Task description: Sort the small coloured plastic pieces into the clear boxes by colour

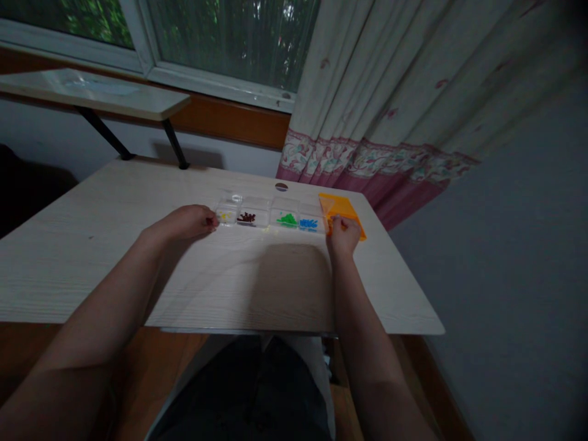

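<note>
Clear plastic compartments stand in a row on the table, holding small yellow pieces, dark brown pieces, green pieces and blue pieces. My left hand is at the left end of the row, beside the yellow pieces, with its fingertips pinched together. Whatever lies between them is too small to make out. At the right end is a flat orange plastic tray. My right hand is over its near part, fingers curled closed, and they hide what they hold, if anything.
The pale wooden table ends near my lap. A raised shelf on black legs stands at the back left. Behind the table are a window and a flowered curtain. A round grommet sits near the back edge.
</note>
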A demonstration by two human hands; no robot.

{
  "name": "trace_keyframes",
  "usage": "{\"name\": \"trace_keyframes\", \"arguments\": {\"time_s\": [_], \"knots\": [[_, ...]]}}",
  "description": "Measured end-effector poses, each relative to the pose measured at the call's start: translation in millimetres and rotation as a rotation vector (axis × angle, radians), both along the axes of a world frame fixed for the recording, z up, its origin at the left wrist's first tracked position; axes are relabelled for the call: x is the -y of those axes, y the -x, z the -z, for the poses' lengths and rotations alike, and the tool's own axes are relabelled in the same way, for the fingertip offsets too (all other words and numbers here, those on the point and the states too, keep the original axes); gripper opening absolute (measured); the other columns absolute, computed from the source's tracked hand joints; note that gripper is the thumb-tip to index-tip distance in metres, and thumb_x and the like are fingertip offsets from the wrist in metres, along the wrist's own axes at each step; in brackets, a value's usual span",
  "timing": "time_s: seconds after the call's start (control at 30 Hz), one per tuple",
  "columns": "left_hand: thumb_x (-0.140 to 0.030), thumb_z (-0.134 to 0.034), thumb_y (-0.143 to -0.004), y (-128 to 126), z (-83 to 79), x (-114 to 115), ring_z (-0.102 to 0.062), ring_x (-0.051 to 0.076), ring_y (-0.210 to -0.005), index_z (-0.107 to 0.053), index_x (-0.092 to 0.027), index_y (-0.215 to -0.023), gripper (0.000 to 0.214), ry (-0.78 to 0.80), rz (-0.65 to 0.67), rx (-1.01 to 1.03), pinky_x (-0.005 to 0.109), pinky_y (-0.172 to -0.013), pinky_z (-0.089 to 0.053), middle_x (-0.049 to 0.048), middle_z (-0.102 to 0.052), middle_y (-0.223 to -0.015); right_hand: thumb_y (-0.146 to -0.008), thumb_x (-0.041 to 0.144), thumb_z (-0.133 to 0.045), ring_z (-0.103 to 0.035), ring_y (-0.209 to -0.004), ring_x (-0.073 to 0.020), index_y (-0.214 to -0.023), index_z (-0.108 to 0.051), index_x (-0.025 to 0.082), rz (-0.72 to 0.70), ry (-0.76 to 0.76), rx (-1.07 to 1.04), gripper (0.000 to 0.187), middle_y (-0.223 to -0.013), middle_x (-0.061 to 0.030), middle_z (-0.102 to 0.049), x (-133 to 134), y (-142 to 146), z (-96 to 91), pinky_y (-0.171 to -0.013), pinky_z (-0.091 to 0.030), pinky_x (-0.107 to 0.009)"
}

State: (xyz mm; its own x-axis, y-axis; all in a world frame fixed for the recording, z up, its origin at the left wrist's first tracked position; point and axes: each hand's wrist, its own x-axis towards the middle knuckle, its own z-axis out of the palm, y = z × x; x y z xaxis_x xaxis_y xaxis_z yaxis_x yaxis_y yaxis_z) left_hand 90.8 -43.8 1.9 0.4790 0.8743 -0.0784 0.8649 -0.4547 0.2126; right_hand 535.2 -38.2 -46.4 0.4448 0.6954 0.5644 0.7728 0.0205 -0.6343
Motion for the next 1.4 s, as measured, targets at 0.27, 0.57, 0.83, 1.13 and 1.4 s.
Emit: {"name": "trace_keyframes", "arguments": {"time_s": [0.27, 0.57, 0.83, 1.13, 1.4], "knots": [[-0.033, -0.051, -0.082, -5.2, -1.6, 3.3, -0.065, 0.018, -0.077, -0.074, -0.025, -0.095, 0.028, -0.008, -0.053, -0.053, 0.024, -0.065, -0.039, 0.0022, -0.076, -0.093, -0.091, 0.037, -0.046, -0.064, -0.088, -0.0215, -0.088, -0.078, 0.015, -0.034, -0.022, -0.036, 0.039, -0.089, -0.0107, -0.076, -2.1, -2.2, 2.8, -0.089, -0.047, -0.037], [-0.035, -0.047, -0.092, -38.0, 3.0, 19.5, -0.065, 0.025, -0.088, -0.07, -0.017, -0.096, 0.029, -0.13, 0.018, -0.08, 0.032, -0.075, -0.045, 0.0117, -0.072, -0.098, -0.092, 0.036, -0.048, -0.065, -0.088, -0.0213, -0.089, -0.078, 0.012, -0.112, -0.087, -0.037, 0.039, -0.088, -0.0118, -0.075, 1.6, 7.2, -1.2, -0.085, -0.048, -0.035], [-0.036, -0.041, -0.1, -75.6, 23.1, 30.1, -0.063, 0.027, -0.1, -0.064, -0.013, -0.101, 0.033, -0.284, 0.093, -0.086, 0.037, -0.088, -0.048, 0.0164, -0.066, -0.104, -0.096, 0.035, -0.047, -0.063, -0.093, -0.0214, -0.09, -0.077, 0.021, -0.425, -0.044, 0.18, 0.034, -0.09, -0.0077, -0.073, 15.9, 56.8, -9.6, -0.091, -0.046, -0.037], [-0.031, -0.042, -0.096, -96.8, 18.0, 42.0, -0.068, 0.029, -0.093, -0.068, -0.012, -0.095, 0.032, -0.277, 0.006, -0.206, 0.038, -0.077, -0.045, 0.0176, -0.073, -0.098, -0.101, 0.039, -0.046, -0.058, -0.085, -0.0205, -0.09, -0.076, 0.024, -0.895, -0.004, 0.547, 0.035, -0.082, -0.0051, -0.072, 41.1, 124.8, -9.6, -0.082, -0.038, -0.037], [-0.031, -0.043, -0.095, -94.1, 17.5, 40.5, -0.069, 0.027, -0.088, -0.07, -0.015, -0.089, 0.032, -0.305, 0.089, -0.164, 0.035, -0.073, -0.043, 0.0142, -0.074, -0.094, -0.103, 0.04, -0.042, -0.057, -0.086, -0.02, -0.091, -0.076, 0.022, -0.874, 0.002, 0.544, 0.04, -0.083, -0.0059, -0.071, 44.3, 125.3, -10.7, -0.082, -0.037, -0.036]]}}
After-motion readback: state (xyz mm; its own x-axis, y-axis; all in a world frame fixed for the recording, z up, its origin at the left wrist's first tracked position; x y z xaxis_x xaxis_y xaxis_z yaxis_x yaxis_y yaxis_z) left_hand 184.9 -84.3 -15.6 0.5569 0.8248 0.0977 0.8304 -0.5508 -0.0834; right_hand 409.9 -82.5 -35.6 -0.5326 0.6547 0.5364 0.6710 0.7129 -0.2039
